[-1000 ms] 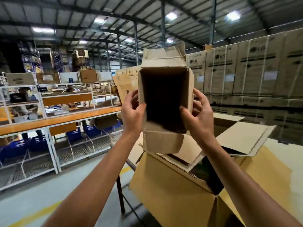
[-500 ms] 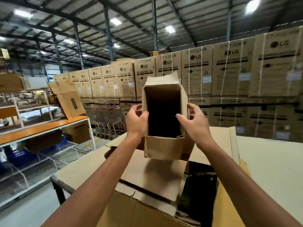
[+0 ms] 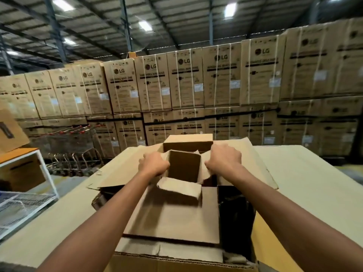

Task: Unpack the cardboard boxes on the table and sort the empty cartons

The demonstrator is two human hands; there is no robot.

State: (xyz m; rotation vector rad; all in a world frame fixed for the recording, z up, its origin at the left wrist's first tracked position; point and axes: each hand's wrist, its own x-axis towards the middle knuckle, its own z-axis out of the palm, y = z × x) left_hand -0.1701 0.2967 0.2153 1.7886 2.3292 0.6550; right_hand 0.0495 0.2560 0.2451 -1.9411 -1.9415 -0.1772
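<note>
A small empty carton (image 3: 184, 169) sits low inside a large open cardboard box (image 3: 170, 216) on the table (image 3: 306, 185), its open mouth toward me and one flap hanging forward. My left hand (image 3: 153, 163) grips the carton's left wall. My right hand (image 3: 224, 158) grips its right wall. The large box's flaps are spread open to the far left and far right. A dark gap (image 3: 235, 218) shows inside the big box at the right.
A wall of stacked LG washing machine cartons (image 3: 186, 83) stands behind the table. Nested shopping trolleys (image 3: 70, 146) are parked at the left. A white shelf rack with an orange top (image 3: 23, 173) stands at the left edge, with a brown box (image 3: 9, 130) on it.
Both hands have lowered the small carton from chest height down into the large open box. My view has swung right, away from the shelving.
</note>
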